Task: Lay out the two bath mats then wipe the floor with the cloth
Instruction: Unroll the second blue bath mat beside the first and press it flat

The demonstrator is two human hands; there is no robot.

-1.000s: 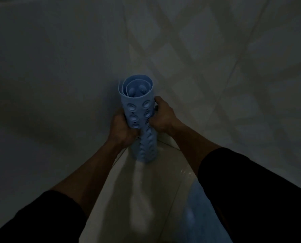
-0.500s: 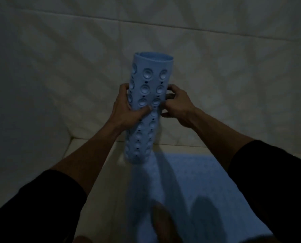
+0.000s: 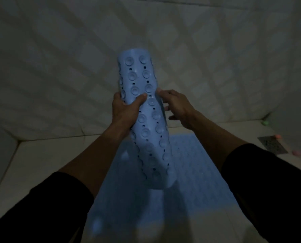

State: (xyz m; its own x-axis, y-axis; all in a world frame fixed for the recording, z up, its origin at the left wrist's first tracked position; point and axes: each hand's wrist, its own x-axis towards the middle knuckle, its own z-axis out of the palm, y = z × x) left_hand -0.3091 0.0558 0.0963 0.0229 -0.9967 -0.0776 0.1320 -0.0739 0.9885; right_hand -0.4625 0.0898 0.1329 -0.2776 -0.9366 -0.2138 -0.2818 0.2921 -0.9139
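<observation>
A dim tiled bathroom: at left, bare floor [image 3: 41, 163] runs to the wall [image 3: 49, 67]. The left hand [image 3: 124, 111] has its grip wrapped tight around the middle of a rolled blue mat [image 3: 147, 120], thumb across the suction cups. The roll is held upright in the air, tilted a little, its lower end hanging above a 2nd mat [image 3: 190, 181] already flat on the floor. The right hand [image 3: 177, 106] touches the roll's right side, grip loose, fingers half spread at what may be the free edge. Far right, a floor drain [image 3: 272, 145] and a few small objects sit near the wall. No cloth is in view. Mat 1 of 2 looks laid; unrolling the other appears to be the step in hand. Next, likely, the roll must go down beside the flat mat and be spread cups-down.
</observation>
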